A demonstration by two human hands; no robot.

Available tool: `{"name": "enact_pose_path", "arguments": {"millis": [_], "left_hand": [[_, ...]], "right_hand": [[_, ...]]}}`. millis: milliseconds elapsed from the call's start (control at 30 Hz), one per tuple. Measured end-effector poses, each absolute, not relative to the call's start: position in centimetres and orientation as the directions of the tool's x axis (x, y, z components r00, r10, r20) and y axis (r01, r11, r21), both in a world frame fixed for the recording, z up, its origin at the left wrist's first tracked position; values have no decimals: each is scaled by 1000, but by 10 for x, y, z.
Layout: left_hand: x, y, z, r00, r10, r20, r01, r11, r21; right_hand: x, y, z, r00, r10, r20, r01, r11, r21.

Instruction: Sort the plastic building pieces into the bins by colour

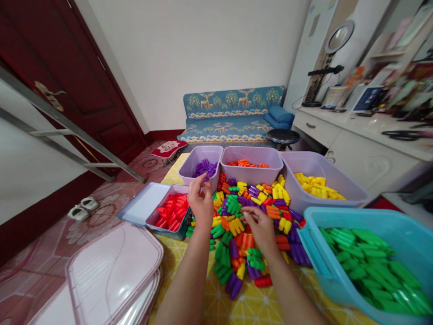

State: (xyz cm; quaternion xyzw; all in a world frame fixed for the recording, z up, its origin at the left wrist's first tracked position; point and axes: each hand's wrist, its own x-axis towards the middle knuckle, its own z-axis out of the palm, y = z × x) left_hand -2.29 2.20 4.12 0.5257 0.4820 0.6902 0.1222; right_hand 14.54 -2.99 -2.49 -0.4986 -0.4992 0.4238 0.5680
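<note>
My left hand (pixel 201 201) is raised at the near wall of the lilac bin holding purple pieces (pixel 203 167). Its fingers are curled in a pinch, with a small purple plastic piece (pixel 207 178) at the fingertips. Low over the mixed pile my right hand (pixel 260 225) reaches in, thumb and fingers slightly apart, beside a cluster of green plastic pieces (pixel 233 205). No piece shows clearly in it. The heap has short tube-like pieces in several colours, such as orange pieces (pixel 245 241) and yellow pieces (pixel 236 225), many joined side by side.
Around the pile stand a bin of red pieces (pixel 172 212), a lilac bin of orange pieces (pixel 252 174), a lilac bin of yellow pieces (pixel 352 194) and a turquoise bin of green pieces (pixel 324 271). Stacked lids (pixel 115 266) lie left. A ladder (pixel 77 131) leans beyond.
</note>
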Motion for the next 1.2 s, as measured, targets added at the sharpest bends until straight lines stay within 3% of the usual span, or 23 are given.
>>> {"name": "enact_pose_path", "arguments": {"millis": [167, 400, 500, 600, 733, 933, 1067, 1200], "left_hand": [[-34, 49, 55, -236, 803, 547, 317, -468, 825], [-6, 15, 23, 44, 826, 562, 474, -512, 716], [7, 6, -4, 121, 861, 494, 558, -471, 684], [10, 4, -22, 108, 883, 457, 620, -419, 664], [5, 4, -22, 109, 892, 439, 671, -392, 629], [2, 0, -11, 258, 878, 403, 618, -471, 630], [2, 0, -11, 260, 867, 425, 561, -494, 664], [3, -1, -12, 248, 852, 461, 509, -520, 686]], "right_hand": [[147, -29, -26, 148, 978, 150, 21, 149, -989], [144, -32, -23, 187, 965, 184, 66, 175, -982], [149, -34, -14, 297, 871, 391, 291, 307, -906], [158, -31, -7, 256, 782, 568, 602, 330, -727], [164, -22, -13, 134, 856, 499, 791, 210, -574], [153, -18, -26, -44, 894, 446, 723, 336, -604], [151, -20, -25, 25, 896, 444, 572, 352, -741], [150, -23, -22, 166, 917, 363, 405, 272, -873]]}}
